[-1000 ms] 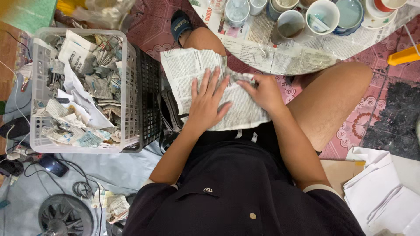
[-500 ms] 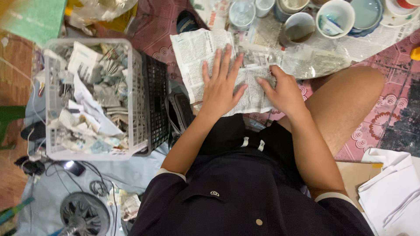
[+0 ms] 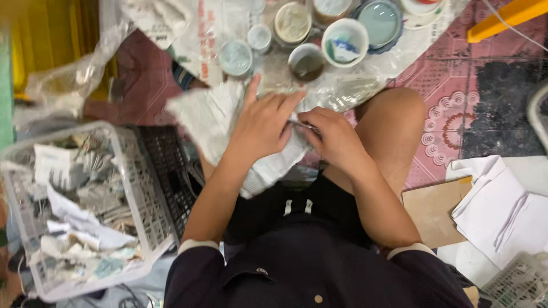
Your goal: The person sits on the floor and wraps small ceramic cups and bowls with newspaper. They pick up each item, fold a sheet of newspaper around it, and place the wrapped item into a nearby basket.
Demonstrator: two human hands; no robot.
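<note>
A sheet of newspaper (image 3: 214, 117) lies over my lap, partly bunched. My left hand (image 3: 262, 122) rests flat on top of it, fingers pointing up and to the right. Beside it, my right hand (image 3: 334, 137) has its fingers curled on the paper's folded edge, touching the left hand's fingertips. What the paper wraps, if anything, is hidden under both hands. Several small ceramic cups and bowls (image 3: 344, 43) stand on newspaper just beyond my hands.
A white plastic basket (image 3: 145, 199) full of crumpled paper-wrapped pieces stands at my left, with a black crate (image 3: 171, 165) beside it. White paper sheets (image 3: 502, 211) and brown cardboard (image 3: 434, 211) lie at my right. A patterned pink mat (image 3: 451, 85) covers the floor.
My hands have drawn together over the newspaper, which was spread flat and is now bunched up. The camera view has shifted so the basket sits lower left.
</note>
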